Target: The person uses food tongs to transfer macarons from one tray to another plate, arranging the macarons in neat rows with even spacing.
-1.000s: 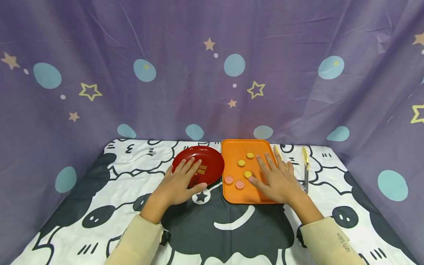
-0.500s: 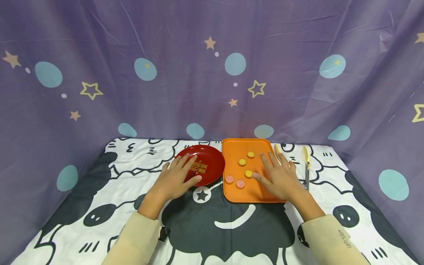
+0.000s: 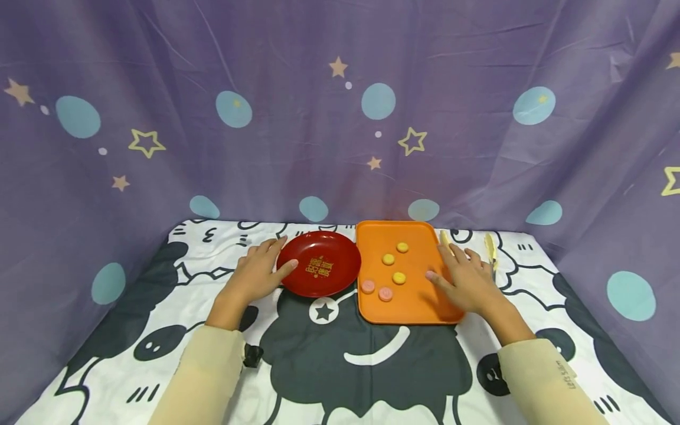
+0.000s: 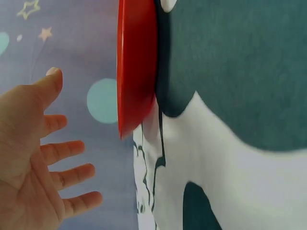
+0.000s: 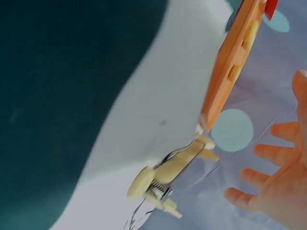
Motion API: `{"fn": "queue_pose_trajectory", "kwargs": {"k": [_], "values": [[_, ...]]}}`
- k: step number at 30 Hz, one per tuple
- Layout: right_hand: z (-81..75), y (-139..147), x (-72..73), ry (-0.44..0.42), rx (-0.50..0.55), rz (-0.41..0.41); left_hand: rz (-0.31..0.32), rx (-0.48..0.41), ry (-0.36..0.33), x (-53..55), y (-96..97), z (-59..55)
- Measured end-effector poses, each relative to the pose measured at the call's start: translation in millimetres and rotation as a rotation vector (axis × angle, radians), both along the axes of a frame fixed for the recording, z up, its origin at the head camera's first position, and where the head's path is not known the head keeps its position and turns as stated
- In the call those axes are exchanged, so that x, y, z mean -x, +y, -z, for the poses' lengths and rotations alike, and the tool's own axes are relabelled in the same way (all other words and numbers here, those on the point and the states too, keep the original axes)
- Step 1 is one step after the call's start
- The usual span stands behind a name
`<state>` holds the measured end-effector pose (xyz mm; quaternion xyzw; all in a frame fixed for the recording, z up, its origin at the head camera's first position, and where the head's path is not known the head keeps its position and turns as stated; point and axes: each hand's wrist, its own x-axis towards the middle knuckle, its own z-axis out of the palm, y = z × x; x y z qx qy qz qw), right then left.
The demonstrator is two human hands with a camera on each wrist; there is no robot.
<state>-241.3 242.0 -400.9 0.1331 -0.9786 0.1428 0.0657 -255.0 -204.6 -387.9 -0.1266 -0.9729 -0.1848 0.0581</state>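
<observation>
A red plate (image 3: pixel 319 262) with gold characters lies beside an orange tray (image 3: pixel 372 236) on the table. Three yellow round pieces (image 3: pixel 388 259) and two pink ones (image 3: pixel 385 293) sit in the tray. My left hand (image 3: pixel 254 273) hovers at the plate's left rim; the left wrist view shows its fingers (image 4: pixel 64 151) spread, apart from the plate (image 4: pixel 136 62). Over the tray's right edge is my right hand (image 3: pixel 470 284), holding nothing, fingers loosely spread. Below it, pale yellow tongs (image 5: pixel 175 167) with a spring lie right of the tray, partly hidden in the head view.
A white and dark cartoon cloth (image 3: pixel 372 383) covers the table. Purple curtain (image 3: pixel 297 118) with stars and blue dots hangs behind and at both sides. Plate and tray stand close together near the table's back edge.
My left hand has moved left from above the plate to its rim, uncovering the gold characters. My right hand has shifted right across the tray, over the tongs. The objects stay put.
</observation>
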Motion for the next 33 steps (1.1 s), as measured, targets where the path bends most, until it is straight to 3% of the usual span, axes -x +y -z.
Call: {"fn": "queue_pose_trajectory", "kwargs": {"k": [13, 20, 28, 33], "values": [[0.7, 41.6, 3.6, -0.073, -0.012, 0.087, -0.052, -0.035, -0.07, 12.1, -25.2, 6.4], [0.9, 62.3, 4.2, -0.106, -0.006, 0.135, -0.094, -0.038, -0.105, 15.5, -23.6, 5.7], [2.5, 75.8, 6.8, -0.198, -0.03, 0.218, -0.121, -0.062, -0.143, 20.3, -18.6, 10.0], [7.5, 84.0, 6.5, -0.218, -0.023, 0.245, -0.106, -0.102, -0.123, 27.1, -15.7, 17.3]]}}
